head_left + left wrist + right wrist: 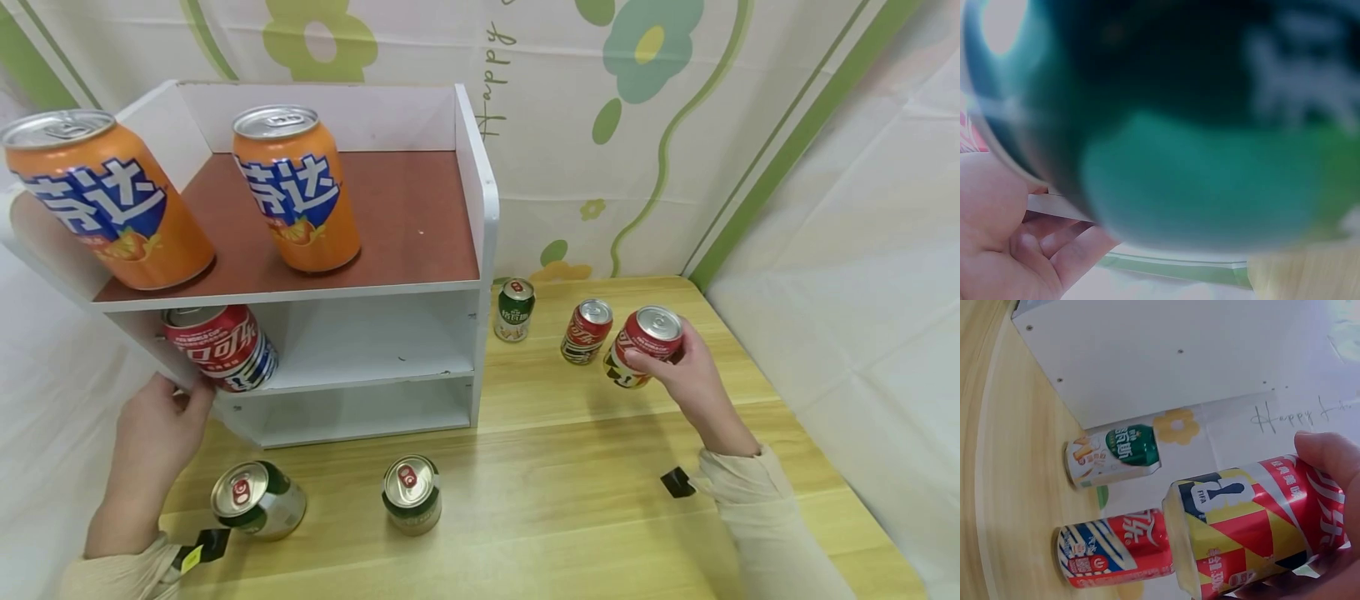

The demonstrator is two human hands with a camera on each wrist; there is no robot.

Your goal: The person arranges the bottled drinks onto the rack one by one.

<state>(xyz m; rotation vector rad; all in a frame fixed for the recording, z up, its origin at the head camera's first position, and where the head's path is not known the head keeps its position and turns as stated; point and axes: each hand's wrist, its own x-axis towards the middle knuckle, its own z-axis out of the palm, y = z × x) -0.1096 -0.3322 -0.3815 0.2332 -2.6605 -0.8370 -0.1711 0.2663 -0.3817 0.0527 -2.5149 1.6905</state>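
- I see the left hand (159, 433) at lower left, its fingers (1080, 251) curled.
- I have the right hand (693, 367) right of centre, thumb (1329, 453) and fingers gripping.
- Left forearm (123, 525) and right forearm (772, 521) angle up from the bottom edge.

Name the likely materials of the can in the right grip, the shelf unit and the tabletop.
Held can: metal, probably aluminium, glossy; its bare silver lid shines. Shelf unit: likely painted or laminated board, mostly smooth white; screw heads dot its side. Tabletop: wood or wood-look laminate, low sheen; grain-like streaks.
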